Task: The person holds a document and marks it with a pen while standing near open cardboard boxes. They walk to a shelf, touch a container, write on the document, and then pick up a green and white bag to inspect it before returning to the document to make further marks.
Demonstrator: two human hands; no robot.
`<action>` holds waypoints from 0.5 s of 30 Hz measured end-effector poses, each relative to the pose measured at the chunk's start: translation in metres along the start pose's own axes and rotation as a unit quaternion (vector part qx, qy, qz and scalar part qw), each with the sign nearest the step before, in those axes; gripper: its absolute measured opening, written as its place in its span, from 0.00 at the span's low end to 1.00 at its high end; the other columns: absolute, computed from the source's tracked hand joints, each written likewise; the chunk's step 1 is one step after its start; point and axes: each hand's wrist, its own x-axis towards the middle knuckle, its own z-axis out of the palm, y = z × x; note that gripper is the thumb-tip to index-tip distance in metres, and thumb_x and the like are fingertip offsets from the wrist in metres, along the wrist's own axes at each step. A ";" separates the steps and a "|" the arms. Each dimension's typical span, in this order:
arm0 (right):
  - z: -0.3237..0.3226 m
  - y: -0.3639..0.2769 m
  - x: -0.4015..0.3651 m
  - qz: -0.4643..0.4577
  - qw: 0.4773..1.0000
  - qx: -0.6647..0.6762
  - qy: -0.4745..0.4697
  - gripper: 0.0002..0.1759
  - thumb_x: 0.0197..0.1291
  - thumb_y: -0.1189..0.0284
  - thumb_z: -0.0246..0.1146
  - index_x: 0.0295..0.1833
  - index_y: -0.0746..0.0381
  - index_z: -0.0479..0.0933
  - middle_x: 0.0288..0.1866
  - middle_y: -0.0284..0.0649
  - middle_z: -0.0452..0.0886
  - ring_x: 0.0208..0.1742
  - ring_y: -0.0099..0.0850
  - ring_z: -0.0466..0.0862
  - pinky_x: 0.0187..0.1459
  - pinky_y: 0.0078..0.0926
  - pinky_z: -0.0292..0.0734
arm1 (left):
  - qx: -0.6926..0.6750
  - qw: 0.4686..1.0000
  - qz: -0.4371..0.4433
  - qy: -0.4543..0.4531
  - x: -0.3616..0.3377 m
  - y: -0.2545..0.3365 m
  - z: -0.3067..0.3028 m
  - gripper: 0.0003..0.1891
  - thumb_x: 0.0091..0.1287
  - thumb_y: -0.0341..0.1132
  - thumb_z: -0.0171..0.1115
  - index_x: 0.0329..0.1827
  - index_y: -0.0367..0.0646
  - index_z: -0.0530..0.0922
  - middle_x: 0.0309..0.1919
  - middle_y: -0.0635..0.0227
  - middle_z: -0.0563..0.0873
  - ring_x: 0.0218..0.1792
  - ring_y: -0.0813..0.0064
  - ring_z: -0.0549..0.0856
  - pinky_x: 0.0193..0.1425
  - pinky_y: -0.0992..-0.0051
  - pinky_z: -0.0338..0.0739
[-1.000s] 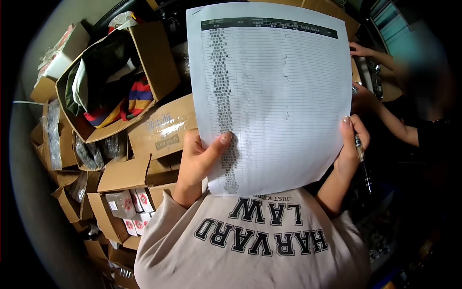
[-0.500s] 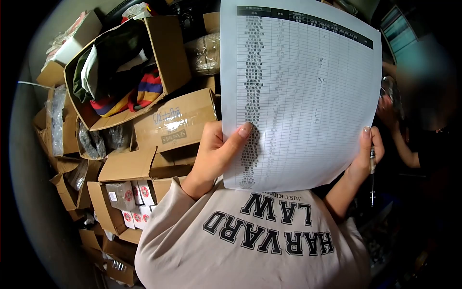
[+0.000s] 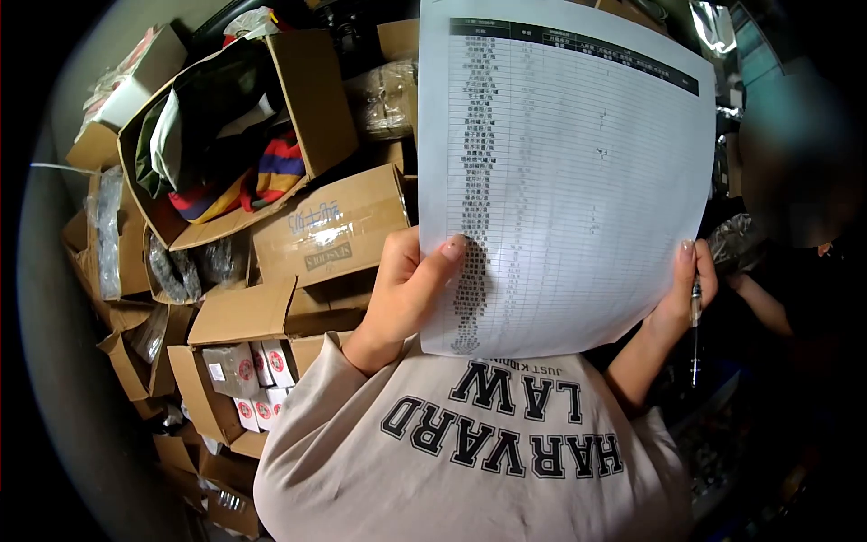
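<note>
A printed sheet [image 3: 578, 172] with a table of rows and a dark header is held up in front of me by both hands. My left hand [image 3: 406, 289] pinches its lower left edge, thumb on the printed side. My right hand [image 3: 682, 294] grips the lower right edge and also holds a pen [image 3: 694, 334] pointing down. Below the sheet is my beige shirt [image 3: 488, 452] with dark lettering.
Stacked cardboard boxes fill the left: an open one with striped clothing [image 3: 244, 126], a taped closed box [image 3: 330, 230], and a box of small white cartons [image 3: 248, 379]. Another person [image 3: 795, 235] in dark clothes stands at the right, holding a crinkly plastic bag [image 3: 736, 242].
The sheet and both hands have shifted right and slightly up in view over the second. The other person's hands have drawn back from the far shelf toward their body.
</note>
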 end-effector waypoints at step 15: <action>0.002 0.000 -0.021 0.021 0.999 -0.006 0.029 0.19 0.53 0.70 0.53 0.16 0.59 0.54 0.15 0.21 0.52 0.20 0.12 0.51 0.22 0.12 0.42 | -0.009 1.000 -0.024 0.009 -0.005 0.003 -0.007 0.12 0.60 0.35 0.49 0.26 0.34 0.72 0.19 0.78 0.70 0.22 0.89 0.65 0.24 0.86 0.59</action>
